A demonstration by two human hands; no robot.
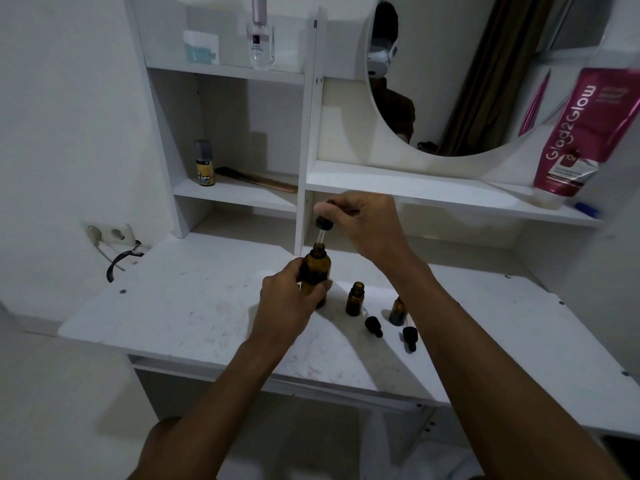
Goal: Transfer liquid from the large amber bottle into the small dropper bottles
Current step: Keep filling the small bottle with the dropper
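Observation:
The large amber bottle (317, 268) stands upright on the white table (194, 320), and my left hand (289, 299) is wrapped around its body. My right hand (363, 220) pinches the black bulb of a dropper (323, 226) just above the bottle; the glass tube reaches down into the bottle's open neck. To the right stand two small amber dropper bottles, one open (354, 299) and one partly hidden by my right forearm (397, 310). Two black dropper caps (373, 325) (410, 336) lie on the table in front of them.
A white shelf unit with a round mirror (450, 81) rises behind the table. It holds a perfume bottle (260, 36), a small yellow bottle (205, 164), a comb (256, 180) and a pink tube (581, 133). A wall socket with a black cable (117, 258) sits at the left.

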